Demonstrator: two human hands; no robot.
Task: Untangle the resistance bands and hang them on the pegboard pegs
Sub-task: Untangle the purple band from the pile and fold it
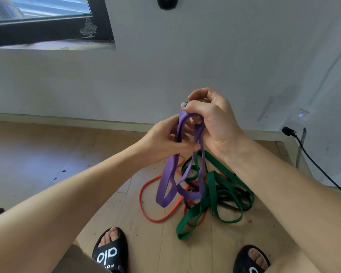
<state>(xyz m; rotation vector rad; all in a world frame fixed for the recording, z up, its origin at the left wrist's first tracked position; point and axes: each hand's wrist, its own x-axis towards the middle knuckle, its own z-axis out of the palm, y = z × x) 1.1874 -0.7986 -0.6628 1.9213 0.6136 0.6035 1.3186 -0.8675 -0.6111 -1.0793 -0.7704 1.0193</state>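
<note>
Purple band [168,174] gripped by both hands, right hand [211,123] above left hand [161,142], over tangled bands [215,196] on floor [37,154]

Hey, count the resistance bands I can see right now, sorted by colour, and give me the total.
Purple band, held up in both hands: 1
Green band, on the floor: 1
Orange band, on the floor: 1
Black band, on the floor, tangled with the green one: 1
Total: 4, as far as the tangle shows.

Pale wall [205,56] with dark-framed window [47,22] above light wooden floor [37,150].
</note>
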